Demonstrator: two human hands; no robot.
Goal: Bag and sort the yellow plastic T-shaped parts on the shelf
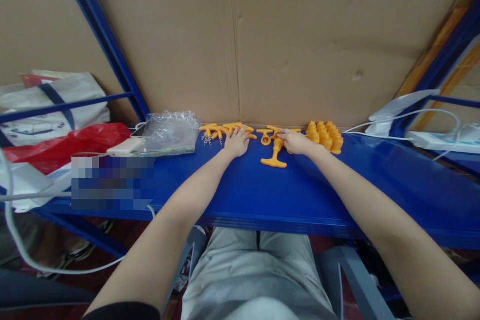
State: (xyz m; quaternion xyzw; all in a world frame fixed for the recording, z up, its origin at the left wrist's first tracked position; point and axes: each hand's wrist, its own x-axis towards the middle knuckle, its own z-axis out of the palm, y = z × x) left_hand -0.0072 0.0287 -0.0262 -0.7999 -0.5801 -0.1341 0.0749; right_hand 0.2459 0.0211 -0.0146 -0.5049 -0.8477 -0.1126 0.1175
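Observation:
My left hand (pixel 237 143) rests with fingers spread over a group of yellow corkscrews (pixel 216 132), whose metal spirals show at the left. My right hand (pixel 296 141) reaches in from the right, its fingers closed at the yellow T-handled pieces; fingertips meet near one handle, and the exact grip is partly hidden. Below these fingers a yellow T-handled piece (pixel 277 155) lies with its crossbar toward me. A smaller yellow T-shaped piece (pixel 266 136) lies between the hands, its round open end facing me. Several yellow ribbed sleeves (pixel 324 135) stand in rows beside my right hand.
A blue shelf top (pixel 300 195) carries everything, with a cardboard wall (pixel 240 45) behind it. At left lie a stack of clear plastic bags (pixel 170 132), a red bag (pixel 86 145) and a cloth bag (pixel 56 102). White cables and a power strip (pixel 446 141) sit at right.

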